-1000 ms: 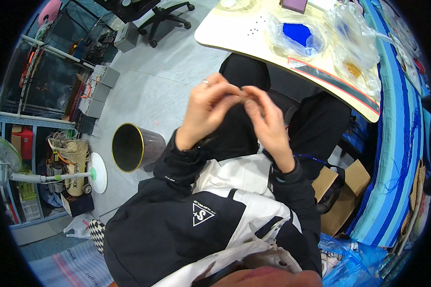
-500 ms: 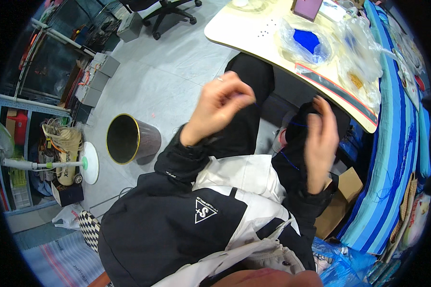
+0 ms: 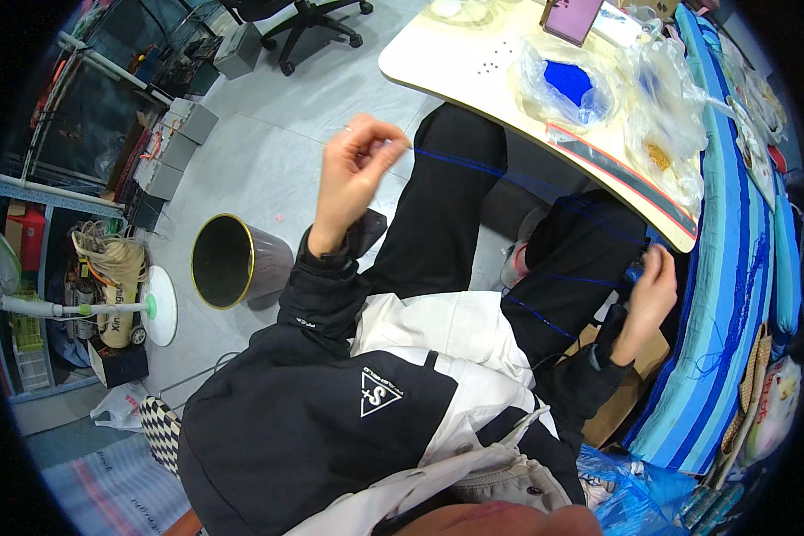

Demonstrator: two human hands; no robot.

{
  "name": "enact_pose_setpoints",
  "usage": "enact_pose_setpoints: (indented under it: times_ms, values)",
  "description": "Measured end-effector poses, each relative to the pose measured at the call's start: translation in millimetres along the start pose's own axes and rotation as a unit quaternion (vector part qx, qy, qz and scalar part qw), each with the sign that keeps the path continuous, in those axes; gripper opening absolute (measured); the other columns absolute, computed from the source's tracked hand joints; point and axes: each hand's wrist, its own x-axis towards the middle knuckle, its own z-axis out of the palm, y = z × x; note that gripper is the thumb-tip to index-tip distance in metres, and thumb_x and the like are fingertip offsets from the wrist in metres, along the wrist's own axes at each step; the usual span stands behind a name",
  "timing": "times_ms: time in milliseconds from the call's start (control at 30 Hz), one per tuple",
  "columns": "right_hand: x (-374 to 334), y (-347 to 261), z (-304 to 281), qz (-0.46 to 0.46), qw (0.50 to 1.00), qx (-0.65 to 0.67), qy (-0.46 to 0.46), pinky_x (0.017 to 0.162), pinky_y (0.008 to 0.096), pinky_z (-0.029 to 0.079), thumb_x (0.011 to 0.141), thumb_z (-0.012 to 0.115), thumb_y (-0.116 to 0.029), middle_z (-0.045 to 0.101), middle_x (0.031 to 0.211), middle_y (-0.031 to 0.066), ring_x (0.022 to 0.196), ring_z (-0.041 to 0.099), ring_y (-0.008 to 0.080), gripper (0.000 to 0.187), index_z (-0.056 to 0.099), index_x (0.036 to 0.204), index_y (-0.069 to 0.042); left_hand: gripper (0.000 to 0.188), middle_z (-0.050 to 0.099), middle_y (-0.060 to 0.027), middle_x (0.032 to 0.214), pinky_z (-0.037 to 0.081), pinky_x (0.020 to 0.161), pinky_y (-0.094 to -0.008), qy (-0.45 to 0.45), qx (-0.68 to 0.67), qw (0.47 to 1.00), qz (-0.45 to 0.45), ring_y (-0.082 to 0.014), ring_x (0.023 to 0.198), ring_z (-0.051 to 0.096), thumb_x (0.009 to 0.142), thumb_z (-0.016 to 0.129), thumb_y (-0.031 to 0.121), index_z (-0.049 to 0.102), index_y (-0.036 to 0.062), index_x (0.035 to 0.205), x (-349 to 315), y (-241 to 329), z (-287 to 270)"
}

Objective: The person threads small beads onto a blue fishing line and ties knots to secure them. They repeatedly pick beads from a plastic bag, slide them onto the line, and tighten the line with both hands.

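My left hand (image 3: pixel 357 170) is raised over my left leg, fingers closed in a pinch on thin blue thread (image 3: pixel 460 162). The strands stretch to the right across my black trousers, below the table edge, towards my right hand (image 3: pixel 652 297). That hand is beyond my right knee, fingertips pinched together at the thread's far end. A looser length of blue strand (image 3: pixel 545 319) hangs lower over my right thigh; whether it carries beads is too small to tell. A plastic bag (image 3: pixel 534 82) holding a bright blue heap (image 3: pixel 569 83) lies on the table.
The pale table (image 3: pixel 420 55) holds a dark red-edged strip (image 3: pixel 621 174), a pink phone-like panel (image 3: pixel 570 20), and a clear bag (image 3: pixel 661 98) with a golden patch. A waste bin (image 3: pixel 268 265) stands left. Striped blue cloth (image 3: pixel 688 393) hangs right; a cardboard box (image 3: pixel 621 402) sits below.
My hands have moved apart: the left up and to the left, the right outward and down. Blue thread now stretches visibly between them.
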Motion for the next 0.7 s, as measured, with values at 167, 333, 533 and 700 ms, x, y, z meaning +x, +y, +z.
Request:
enact_pose_setpoints:
  times_ms: [167,333,533,700]
  values:
    - [-65,-75,25,-0.234,0.913,0.262,-0.206,0.077,0.0323,0.049,0.089,0.061,-0.007,0.062,0.113,0.0152,0.08,0.061,0.0214,0.033,0.057,0.121,0.001,0.002,0.054,-0.0025,0.076,0.037,0.054,-0.0227,-0.163,0.057,0.979,0.106,-0.0093,0.063,0.05,0.082,0.066,0.0,0.065,0.0007,0.083,-8,26,55]
    - [-70,-87,31,-0.146,0.868,0.375,-0.29,0.053,0.0209,0.037,0.097,0.053,-0.013,0.057,0.073,0.0015,0.059,0.047,0.0065,0.02,0.061,0.086,0.001,0.0,0.055,-0.0006,0.08,0.038,0.058,-0.0208,-0.152,0.012,0.987,0.056,-0.007,0.068,0.051,0.084,0.065,0.001,0.065,0.0014,0.085,-3,20,50]
    - [-8,-5,17,0.011,0.875,0.48,-0.063,0.049,0.0206,0.018,0.1,0.051,-0.023,0.038,0.064,-0.0062,0.054,0.026,0.0011,0.028,0.055,0.078,-0.006,0.003,0.058,0.004,0.078,0.038,0.063,-0.0165,-0.02,-0.083,0.996,-0.036,-0.0013,0.069,0.047,0.088,0.065,0.003,0.065,0.0003,0.089,7,-10,6]
    - [-2,-1,1,-0.028,0.998,-0.039,0.04,0.07,0.0325,0.05,0.095,0.056,-0.024,0.066,0.096,0.0147,0.07,0.062,0.0183,0.034,0.061,0.119,-0.001,0.002,0.056,0.0036,0.077,0.037,0.06,-0.0175,-0.014,-0.043,0.999,-0.015,-0.0019,0.067,0.046,0.086,0.065,0.002,0.065,0.0007,0.085,9,0,1]
